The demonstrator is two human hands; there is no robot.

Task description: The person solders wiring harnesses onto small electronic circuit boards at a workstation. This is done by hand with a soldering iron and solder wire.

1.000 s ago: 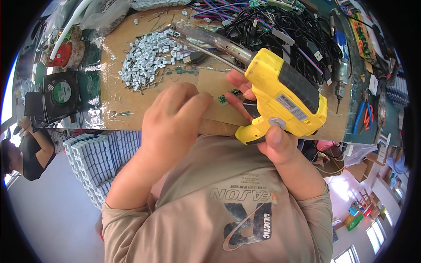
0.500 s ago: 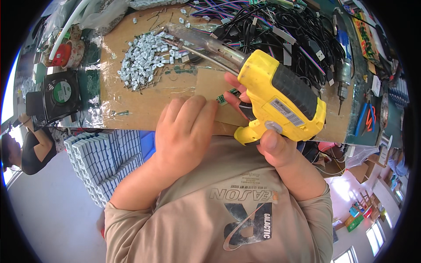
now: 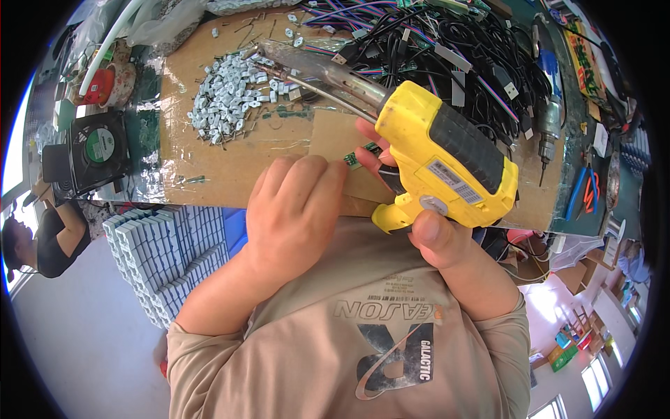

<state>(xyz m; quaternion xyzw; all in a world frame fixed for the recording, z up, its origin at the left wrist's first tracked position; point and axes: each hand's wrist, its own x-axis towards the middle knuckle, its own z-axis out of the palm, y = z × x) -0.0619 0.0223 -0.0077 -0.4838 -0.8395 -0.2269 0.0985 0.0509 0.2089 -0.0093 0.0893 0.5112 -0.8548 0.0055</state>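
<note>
My right hand (image 3: 444,241) is wrapped round the handle of a yellow and black soldering gun (image 3: 453,157). Its thumb shows on the near side and some fingertips on the far side. The gun's metal barrel and thin feed tube point to the far left, over the bench. Beside it, my left hand (image 3: 293,206) is closed with its knuckles up, low over the near edge of the bench. A small green circuit board (image 3: 351,159) shows right by its fingers. The fingertips are hidden, so what they pinch cannot be made out.
Many small white plastic parts with metal pins (image 3: 234,94) lie heaped left of the barrel. Black cables (image 3: 481,66) tangle at the back right, near a blue electric screwdriver (image 3: 549,105) and cutters (image 3: 579,188). A fan (image 3: 98,146) stands at left; a co-worker (image 3: 52,234) sits beyond.
The soldering gun has shifted very slightly to the left. My left hand stays almost in place, still closed.
</note>
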